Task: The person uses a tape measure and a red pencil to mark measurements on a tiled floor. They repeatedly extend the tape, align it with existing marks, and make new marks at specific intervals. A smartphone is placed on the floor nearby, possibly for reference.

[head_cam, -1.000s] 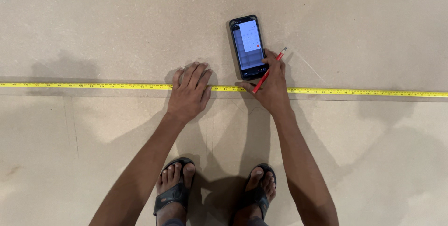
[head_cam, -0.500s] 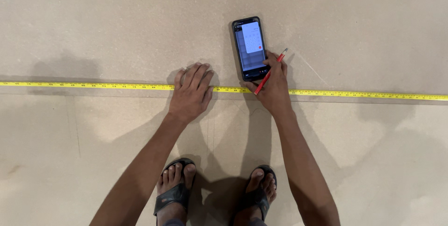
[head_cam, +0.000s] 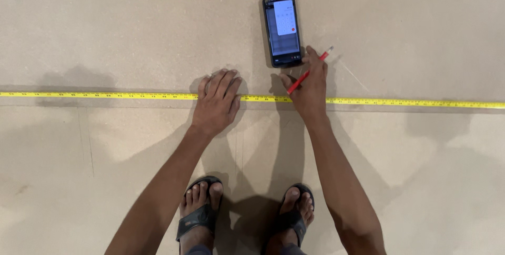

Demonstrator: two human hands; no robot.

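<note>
Left hand [head_cam: 216, 102] lies flat, fingers together, pressing the yellow tape measure [head_cam: 105, 95] at centre frame — right hand [head_cam: 310, 89] pinches a red pencil [head_cam: 309, 71] below the phone [head_cam: 282, 28].

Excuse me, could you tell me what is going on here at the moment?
A person stands over a tan board with a yellow tape measure stretched across it. The left hand presses flat on the tape. The right hand holds a red pencil beside the tape, just below a phone lying screen-up on the board.
</note>
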